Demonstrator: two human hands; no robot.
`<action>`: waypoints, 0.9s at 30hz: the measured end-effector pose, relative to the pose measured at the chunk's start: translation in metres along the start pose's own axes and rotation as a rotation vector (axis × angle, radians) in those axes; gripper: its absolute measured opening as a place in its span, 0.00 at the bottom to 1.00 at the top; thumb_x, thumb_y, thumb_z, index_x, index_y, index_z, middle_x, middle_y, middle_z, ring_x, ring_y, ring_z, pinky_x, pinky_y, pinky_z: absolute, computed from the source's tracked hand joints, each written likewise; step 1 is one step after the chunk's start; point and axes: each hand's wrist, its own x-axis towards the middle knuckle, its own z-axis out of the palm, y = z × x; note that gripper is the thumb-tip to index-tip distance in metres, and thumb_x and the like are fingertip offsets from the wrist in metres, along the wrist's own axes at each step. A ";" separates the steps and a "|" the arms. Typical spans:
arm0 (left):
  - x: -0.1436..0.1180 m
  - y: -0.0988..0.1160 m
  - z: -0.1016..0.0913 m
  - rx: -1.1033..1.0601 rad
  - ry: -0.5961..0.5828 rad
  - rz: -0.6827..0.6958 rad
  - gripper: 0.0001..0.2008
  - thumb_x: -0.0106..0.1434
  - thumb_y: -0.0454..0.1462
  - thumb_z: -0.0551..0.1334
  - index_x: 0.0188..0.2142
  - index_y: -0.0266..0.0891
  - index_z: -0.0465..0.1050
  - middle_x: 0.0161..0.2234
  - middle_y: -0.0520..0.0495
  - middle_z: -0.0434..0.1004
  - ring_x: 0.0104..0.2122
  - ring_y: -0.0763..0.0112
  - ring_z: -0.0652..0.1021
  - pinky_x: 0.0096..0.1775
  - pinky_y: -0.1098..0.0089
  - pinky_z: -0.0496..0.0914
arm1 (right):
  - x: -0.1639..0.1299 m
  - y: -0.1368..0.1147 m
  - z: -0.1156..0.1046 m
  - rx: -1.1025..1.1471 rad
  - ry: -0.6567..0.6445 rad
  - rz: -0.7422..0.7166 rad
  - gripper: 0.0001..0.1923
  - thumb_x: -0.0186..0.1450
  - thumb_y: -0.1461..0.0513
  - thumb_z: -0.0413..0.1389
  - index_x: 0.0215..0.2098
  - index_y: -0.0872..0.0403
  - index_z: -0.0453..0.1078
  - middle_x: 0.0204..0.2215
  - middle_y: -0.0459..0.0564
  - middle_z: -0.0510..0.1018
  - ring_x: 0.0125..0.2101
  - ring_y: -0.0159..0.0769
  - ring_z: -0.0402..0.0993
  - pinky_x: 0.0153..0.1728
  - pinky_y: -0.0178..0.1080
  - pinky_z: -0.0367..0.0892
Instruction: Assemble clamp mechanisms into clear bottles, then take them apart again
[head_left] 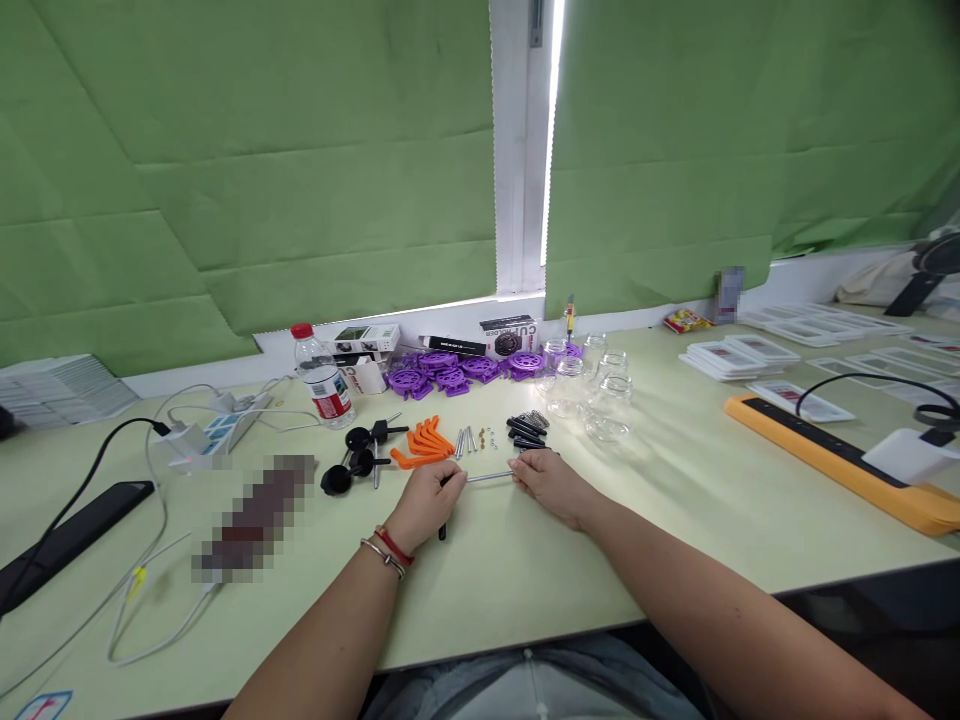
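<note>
— What are the hands doing?
— Left hand point(426, 500) and right hand point(549, 480) each pinch one end of a thin metal rod point(489, 477), mid-frame on the table point(675, 520).
— Nearby?
— Orange clips point(421, 445) just above.

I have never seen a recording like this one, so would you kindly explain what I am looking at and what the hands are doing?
This is one picture from a camera worn on a person's head, looking down at their own bare hands over a pale green table. The left hand and right hand each grip one end of a thin metal rod. Behind it lie orange clips, black wheels on axles, small metal pins, black parts, purple gears, glass jars and a water bottle. Cables and a phone lie to the left.
</note>
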 end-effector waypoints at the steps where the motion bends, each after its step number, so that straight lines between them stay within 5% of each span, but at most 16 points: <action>1: 0.000 0.000 0.000 0.000 0.000 -0.002 0.16 0.61 0.43 0.53 0.21 0.39 0.62 0.17 0.55 0.62 0.20 0.75 0.63 0.25 0.73 0.58 | 0.000 0.000 0.000 0.002 -0.003 -0.001 0.17 0.63 0.51 0.49 0.23 0.53 0.59 0.17 0.39 0.57 0.19 0.27 0.49 0.22 0.33 0.50; 20: 0.000 0.003 -0.002 -0.030 -0.008 -0.032 0.16 0.60 0.45 0.53 0.20 0.39 0.63 0.18 0.55 0.62 0.20 0.74 0.63 0.25 0.73 0.57 | 0.000 -0.002 0.001 0.052 0.057 0.012 0.15 0.60 0.51 0.52 0.24 0.53 0.58 0.16 0.38 0.58 0.17 0.26 0.50 0.20 0.32 0.49; 27: 0.000 -0.002 -0.002 -0.063 -0.004 -0.039 0.16 0.59 0.47 0.53 0.21 0.39 0.63 0.18 0.55 0.61 0.21 0.73 0.64 0.25 0.73 0.58 | -0.005 -0.010 -0.003 0.116 -0.029 0.037 0.14 0.60 0.52 0.53 0.26 0.53 0.61 0.14 0.37 0.58 0.15 0.24 0.48 0.17 0.31 0.46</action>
